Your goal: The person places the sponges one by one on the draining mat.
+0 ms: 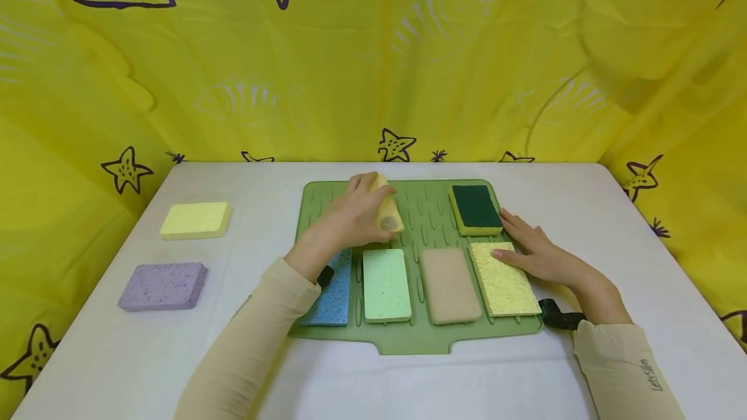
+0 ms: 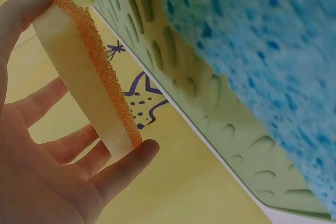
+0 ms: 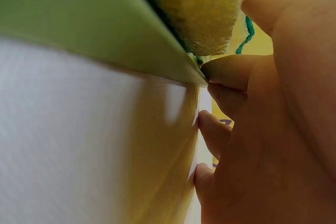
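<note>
In the head view my left hand (image 1: 353, 216) holds a pale yellow sponge (image 1: 388, 211) tilted over the back of the green mat (image 1: 415, 340). The left wrist view shows an orange, rough layer on this sponge (image 2: 84, 72), pinched between the thumb and fingers at its ends. My right hand (image 1: 543, 256) lies at the mat's right edge, its thumb on a speckled yellow sponge (image 1: 504, 287) and its fingers beside a yellow sponge with a dark green top (image 1: 475, 207). The right wrist view shows those fingertips (image 3: 223, 72) at the mat's edge.
A blue sponge (image 1: 336, 290), partly behind my left wrist, a mint sponge (image 1: 387, 286) and a beige sponge (image 1: 449, 286) lie along the mat's front. Left of the mat, a pale yellow sponge (image 1: 195, 219) and a purple sponge (image 1: 163, 285) lie on the white table (image 1: 262, 186).
</note>
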A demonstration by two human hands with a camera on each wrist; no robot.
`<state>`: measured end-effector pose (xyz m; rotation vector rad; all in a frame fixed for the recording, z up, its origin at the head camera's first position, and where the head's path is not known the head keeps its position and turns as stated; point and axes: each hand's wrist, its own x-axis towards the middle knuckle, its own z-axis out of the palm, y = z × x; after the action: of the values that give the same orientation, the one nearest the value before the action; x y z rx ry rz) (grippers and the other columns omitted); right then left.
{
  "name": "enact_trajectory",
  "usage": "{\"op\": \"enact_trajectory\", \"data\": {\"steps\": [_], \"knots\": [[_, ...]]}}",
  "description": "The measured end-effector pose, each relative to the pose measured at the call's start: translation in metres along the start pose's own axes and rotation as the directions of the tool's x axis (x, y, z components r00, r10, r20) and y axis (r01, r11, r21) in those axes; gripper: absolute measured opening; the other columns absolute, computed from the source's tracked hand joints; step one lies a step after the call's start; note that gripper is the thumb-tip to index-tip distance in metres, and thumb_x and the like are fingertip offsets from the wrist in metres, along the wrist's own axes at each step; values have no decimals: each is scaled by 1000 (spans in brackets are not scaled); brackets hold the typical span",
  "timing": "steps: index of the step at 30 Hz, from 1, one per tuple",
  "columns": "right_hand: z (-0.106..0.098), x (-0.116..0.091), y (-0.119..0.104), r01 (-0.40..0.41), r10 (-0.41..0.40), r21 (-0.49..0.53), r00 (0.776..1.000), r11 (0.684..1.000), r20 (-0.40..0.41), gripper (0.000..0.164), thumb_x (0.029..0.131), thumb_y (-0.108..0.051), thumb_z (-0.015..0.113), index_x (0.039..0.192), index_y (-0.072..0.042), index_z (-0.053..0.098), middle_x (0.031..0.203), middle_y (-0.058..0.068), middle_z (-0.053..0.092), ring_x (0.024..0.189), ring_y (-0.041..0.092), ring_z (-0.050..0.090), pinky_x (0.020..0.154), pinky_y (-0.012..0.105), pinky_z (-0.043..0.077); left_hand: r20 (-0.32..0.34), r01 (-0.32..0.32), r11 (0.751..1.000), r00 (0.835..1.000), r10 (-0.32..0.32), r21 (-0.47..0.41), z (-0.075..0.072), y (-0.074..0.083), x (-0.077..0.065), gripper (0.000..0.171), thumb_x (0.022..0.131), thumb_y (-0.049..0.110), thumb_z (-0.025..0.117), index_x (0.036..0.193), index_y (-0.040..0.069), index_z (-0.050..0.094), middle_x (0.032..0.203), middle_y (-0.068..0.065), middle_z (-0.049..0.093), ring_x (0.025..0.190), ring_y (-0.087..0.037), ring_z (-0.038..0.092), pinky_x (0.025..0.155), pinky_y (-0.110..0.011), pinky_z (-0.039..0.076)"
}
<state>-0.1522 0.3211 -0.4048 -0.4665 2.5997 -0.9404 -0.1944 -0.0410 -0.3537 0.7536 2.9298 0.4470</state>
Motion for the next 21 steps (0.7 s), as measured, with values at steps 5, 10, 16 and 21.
{"op": "enact_trajectory", "data": {"steps": [5,10,16,21], "knots": [[0,0,0,1,-1,-3,1000,1000,0,88,99,-36,59,158,1,5,165,26,-3,150,51,-6,114,72,-14,11,-5,1000,1000,5,27,3,5,4,78,80,44,78,147,24,45,159,-16,26,144,-33,29,87,-45,59],[0,0,-1,6,-6,0,1000,1000,1,88,99,-35,59,157,3,5,165,27,-3,149,52,-7,114,72,-14,25,-20,999,1000,19,35,6,10,7,77,80,46,77,147,24,46,160,-16,27,146,-33,28,90,-49,57],[0,0,-2,15,-15,1,1000,1000,0,87,99,-35,58,157,3,6,164,27,-3,149,52,-7,113,73,-14,44,-42,999,998,40,33,8,16,10,79,80,50,78,147,24,46,159,-14,30,144,-30,33,96,-48,55],[0,0,-3,16,-16,-3,1000,1000,-2,87,99,-34,59,157,4,6,164,28,-2,149,52,-6,113,73,-14,74,-51,998,996,48,43,9,21,15,79,81,52,76,148,25,46,161,-13,28,146,-30,31,106,-52,48]]}}
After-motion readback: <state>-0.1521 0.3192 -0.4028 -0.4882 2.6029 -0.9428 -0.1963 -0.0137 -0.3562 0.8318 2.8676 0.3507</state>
